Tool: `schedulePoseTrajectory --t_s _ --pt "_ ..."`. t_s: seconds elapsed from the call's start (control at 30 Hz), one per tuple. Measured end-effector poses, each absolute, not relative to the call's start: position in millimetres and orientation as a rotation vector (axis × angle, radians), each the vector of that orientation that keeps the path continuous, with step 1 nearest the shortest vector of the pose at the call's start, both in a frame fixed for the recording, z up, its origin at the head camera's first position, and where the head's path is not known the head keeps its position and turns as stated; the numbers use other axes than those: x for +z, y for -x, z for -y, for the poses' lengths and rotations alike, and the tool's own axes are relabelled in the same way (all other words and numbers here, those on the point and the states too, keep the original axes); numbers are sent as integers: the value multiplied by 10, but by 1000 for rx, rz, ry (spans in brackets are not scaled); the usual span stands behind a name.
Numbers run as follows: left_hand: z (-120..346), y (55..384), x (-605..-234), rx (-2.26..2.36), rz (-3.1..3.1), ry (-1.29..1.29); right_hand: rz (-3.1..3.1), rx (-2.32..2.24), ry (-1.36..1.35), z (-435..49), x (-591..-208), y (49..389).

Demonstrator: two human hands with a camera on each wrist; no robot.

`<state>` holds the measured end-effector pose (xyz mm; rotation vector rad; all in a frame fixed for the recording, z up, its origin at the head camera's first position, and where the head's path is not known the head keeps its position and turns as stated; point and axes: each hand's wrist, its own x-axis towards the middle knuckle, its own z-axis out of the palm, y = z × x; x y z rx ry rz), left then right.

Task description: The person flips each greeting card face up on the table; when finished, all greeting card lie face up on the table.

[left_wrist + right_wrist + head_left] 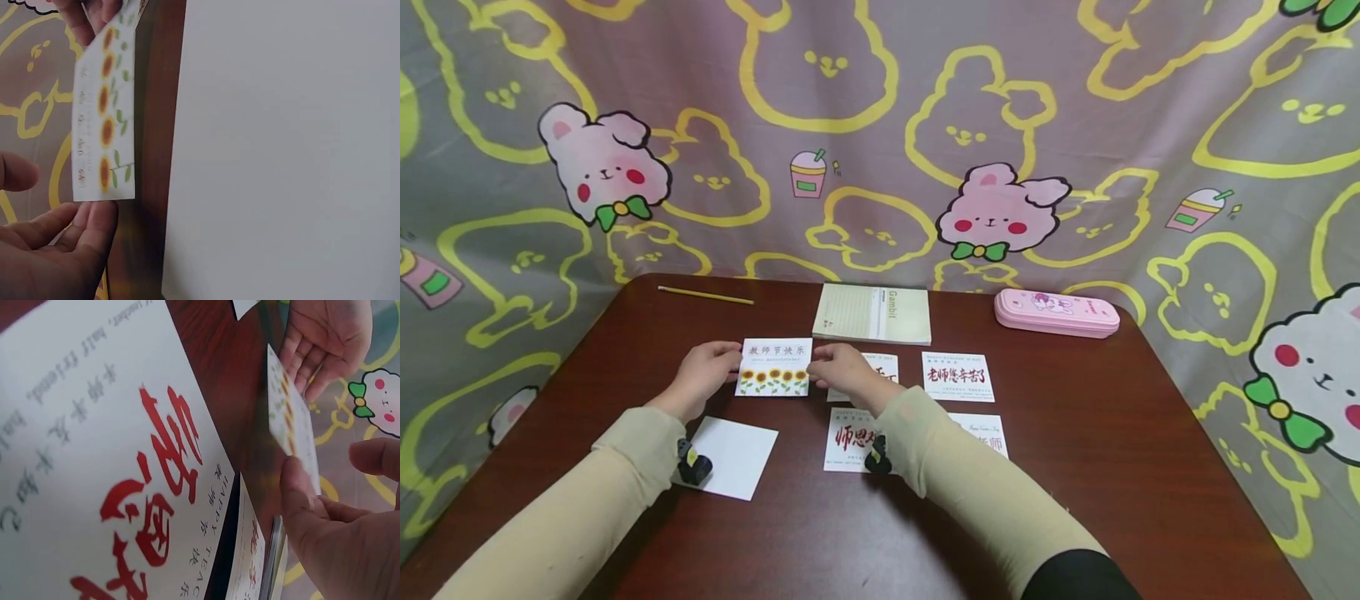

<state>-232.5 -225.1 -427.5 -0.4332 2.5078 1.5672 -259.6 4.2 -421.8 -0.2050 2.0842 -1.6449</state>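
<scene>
A sunflower greeting card (774, 367) hangs between both hands, tilted up toward me and raised off the tabletop at its far side. My left hand (703, 373) holds its left edge with the fingertips. At the right edge, the fingers of my right hand (850, 372) grip it, one digit lying over the front in the right wrist view. A plain white card (733, 458) lies below my left wrist and fills much of the left wrist view. Under my right forearm is a card with red lettering (156, 481), partly covered in the head view.
Right of my right hand lies another red-lettered card (958, 377), with more cards partly hidden by the arm. Along the back of the brown table (820, 533) are a pencil (706, 295), a notebook (871, 313) and a pink pencil case (1056, 313). A patterned curtain hangs behind.
</scene>
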Motion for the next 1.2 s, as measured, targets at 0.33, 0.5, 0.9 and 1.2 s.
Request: schedulePoseTrajectory --t_s 0.33,0.5,0.9,1.2 --pt "2217 2308 -4236 1495 -2499 328 -1922 -1689 143 12 -4237 2575" --pt "2218 2318 -4237 1427 -2539 310 -1905 -1693 147 19 -4218 2559" --pt "2190 2298 -4177 1295 -2543 286 -1891 -1691 132 51 -4221 2555" --pt "2293 2222 -4162 1254 -2580 259 -1894 -1685 157 19 -4235 2521"
